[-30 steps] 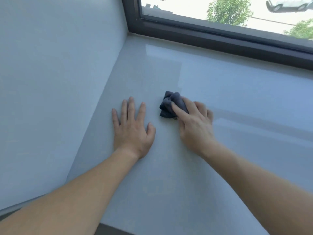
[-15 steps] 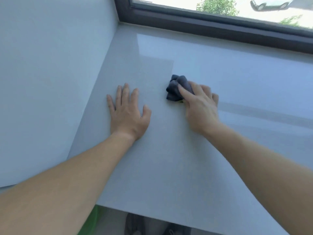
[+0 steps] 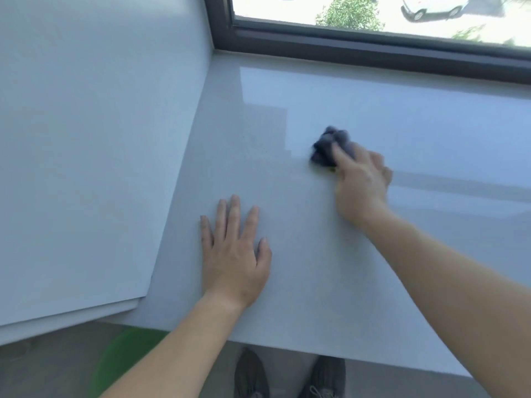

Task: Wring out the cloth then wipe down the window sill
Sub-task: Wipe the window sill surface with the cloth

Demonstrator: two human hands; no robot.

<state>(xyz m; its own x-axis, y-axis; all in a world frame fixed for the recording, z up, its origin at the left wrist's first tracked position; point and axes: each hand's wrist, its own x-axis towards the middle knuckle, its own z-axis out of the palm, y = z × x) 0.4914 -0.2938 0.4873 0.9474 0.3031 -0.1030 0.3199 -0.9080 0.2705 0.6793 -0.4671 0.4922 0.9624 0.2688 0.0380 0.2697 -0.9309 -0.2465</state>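
Your right hand (image 3: 360,182) grips the bunched dark cloth (image 3: 327,147), fingers curled over it, holding it down on the window sill (image 3: 258,124). Your left hand (image 3: 234,254) lies flat on the sill nearer you, fingers straight and spread. The dark window frame (image 3: 359,51) runs beyond.

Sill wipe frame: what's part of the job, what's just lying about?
Job: cloth, gripped by the right hand; window sill; left hand, flat on the sill.

Lying about: green thing on the floor; shoes; window frame; car and tree outside.
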